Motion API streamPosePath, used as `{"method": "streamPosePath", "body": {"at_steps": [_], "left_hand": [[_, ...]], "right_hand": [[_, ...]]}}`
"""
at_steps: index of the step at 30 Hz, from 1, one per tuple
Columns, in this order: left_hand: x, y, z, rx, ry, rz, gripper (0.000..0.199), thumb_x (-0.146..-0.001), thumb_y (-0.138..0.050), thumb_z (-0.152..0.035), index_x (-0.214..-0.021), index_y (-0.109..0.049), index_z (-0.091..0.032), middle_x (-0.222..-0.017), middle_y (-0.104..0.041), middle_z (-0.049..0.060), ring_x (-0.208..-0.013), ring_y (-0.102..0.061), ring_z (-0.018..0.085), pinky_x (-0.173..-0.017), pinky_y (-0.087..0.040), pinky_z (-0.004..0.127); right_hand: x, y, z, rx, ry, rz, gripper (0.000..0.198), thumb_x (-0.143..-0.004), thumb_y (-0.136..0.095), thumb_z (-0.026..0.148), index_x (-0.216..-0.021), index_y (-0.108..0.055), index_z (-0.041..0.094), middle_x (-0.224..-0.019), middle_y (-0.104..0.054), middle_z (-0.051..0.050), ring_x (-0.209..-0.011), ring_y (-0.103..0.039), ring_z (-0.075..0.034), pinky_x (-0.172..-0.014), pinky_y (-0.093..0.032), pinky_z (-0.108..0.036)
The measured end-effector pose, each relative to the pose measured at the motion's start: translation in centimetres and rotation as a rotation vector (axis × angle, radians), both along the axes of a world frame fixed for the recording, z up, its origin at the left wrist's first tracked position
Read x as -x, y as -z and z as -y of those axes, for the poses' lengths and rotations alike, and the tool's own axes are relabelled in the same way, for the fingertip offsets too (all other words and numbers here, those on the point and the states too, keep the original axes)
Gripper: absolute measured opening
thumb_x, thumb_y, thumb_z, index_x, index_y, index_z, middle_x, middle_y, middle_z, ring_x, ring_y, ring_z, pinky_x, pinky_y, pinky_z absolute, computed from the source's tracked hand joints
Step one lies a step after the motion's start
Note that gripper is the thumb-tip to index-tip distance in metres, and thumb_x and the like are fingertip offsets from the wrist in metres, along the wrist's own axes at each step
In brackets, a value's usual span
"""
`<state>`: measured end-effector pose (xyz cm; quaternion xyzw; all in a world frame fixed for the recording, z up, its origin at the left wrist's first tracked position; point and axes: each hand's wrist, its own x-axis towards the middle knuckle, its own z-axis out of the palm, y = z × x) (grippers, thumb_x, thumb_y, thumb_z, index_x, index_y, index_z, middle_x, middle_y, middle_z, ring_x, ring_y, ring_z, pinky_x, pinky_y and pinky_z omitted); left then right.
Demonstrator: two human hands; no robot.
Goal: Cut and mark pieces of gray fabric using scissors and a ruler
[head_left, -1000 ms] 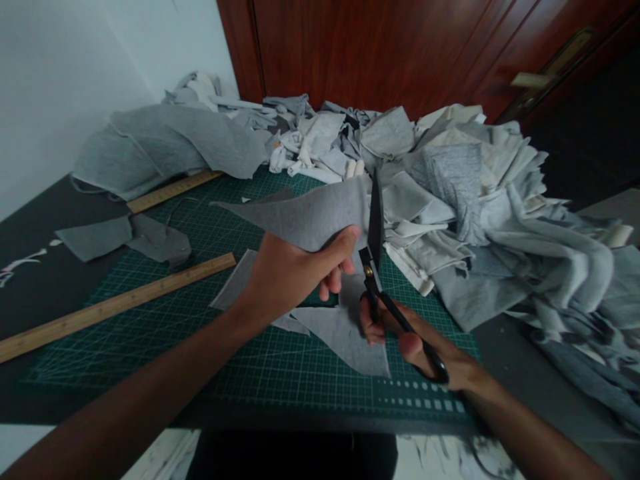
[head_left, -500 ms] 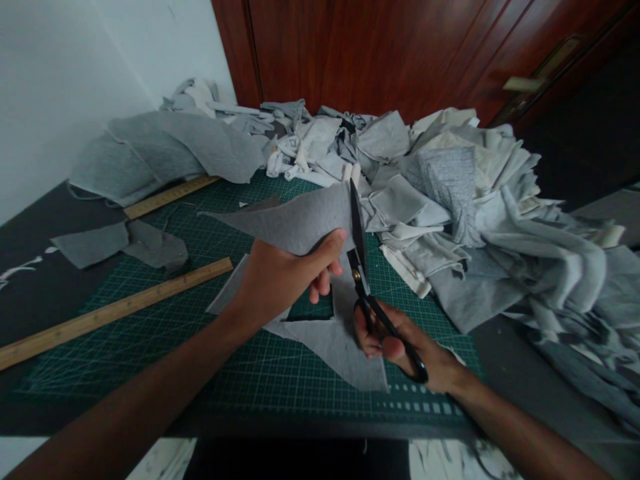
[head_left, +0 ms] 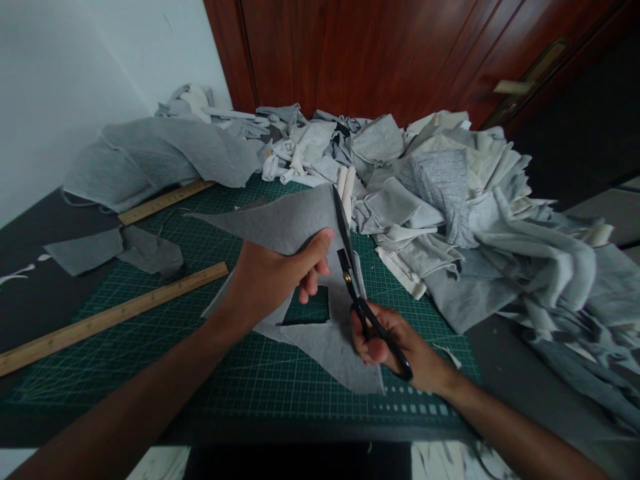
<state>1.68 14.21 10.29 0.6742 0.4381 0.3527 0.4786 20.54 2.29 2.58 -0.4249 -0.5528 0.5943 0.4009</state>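
Note:
My left hand (head_left: pixel 285 270) pinches a piece of grey fabric (head_left: pixel 285 217) between thumb and fingers, holding it raised above the mat. My right hand (head_left: pixel 390 340) has its fingers through the handles of black scissors (head_left: pixel 353 273). The blades point away from me and lie along the right edge of the raised fabric, nearly together. Beneath both hands a larger grey fabric piece (head_left: pixel 325 357) with a rectangular opening rests on the mat; whether it joins the raised piece is hard to make out.
A green cutting mat (head_left: pixel 165 373) covers the dark table. Wooden rulers (head_left: pixel 115 320) lie to the left, near grey scraps (head_left: pixel 150 250). Heaped grey and white cloth (head_left: pixel 440 193) fills the back and right, before a wooden door (head_left: pixel 370 53). A large grey cloth (head_left: pixel 150 153) sits at back left.
The scissors have shifted slightly left against the fabric edge, and their blades look closer together. My left hand keeps its hold on the fabric. The whole view has moved a little.

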Motion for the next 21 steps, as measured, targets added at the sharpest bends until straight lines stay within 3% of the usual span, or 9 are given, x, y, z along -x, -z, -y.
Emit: {"method": "streamPosePath", "body": {"at_steps": [11,21], "left_hand": [[0.4,-0.3,-0.3,-0.038,0.034,-0.028,0.046,-0.096,-0.057,-0.036,-0.052,-0.058,-0.021,-0.036,-0.053,-0.005,-0.031,-0.052,0.010,-0.043,-0.047,0.021],[0.2,0.7,-0.1,0.048,0.112,-0.012,0.046,-0.095,-0.058,-0.038,-0.053,-0.057,-0.021,-0.037,-0.054,-0.006,-0.029,-0.049,0.009,-0.041,-0.043,0.019]], "right_hand": [[0.2,0.3,0.2,0.082,0.006,-0.068,0.059,-0.083,-0.073,0.075,-0.082,-0.053,0.020,-0.062,-0.051,0.006,-0.051,-0.042,-0.008,-0.046,-0.032,-0.021],[0.5,-0.1,0.1,0.068,-0.001,-0.107,0.073,-0.076,-0.061,0.092,-0.084,-0.051,0.020,-0.062,-0.045,0.007,-0.051,-0.038,-0.007,-0.048,-0.035,-0.022]]}}
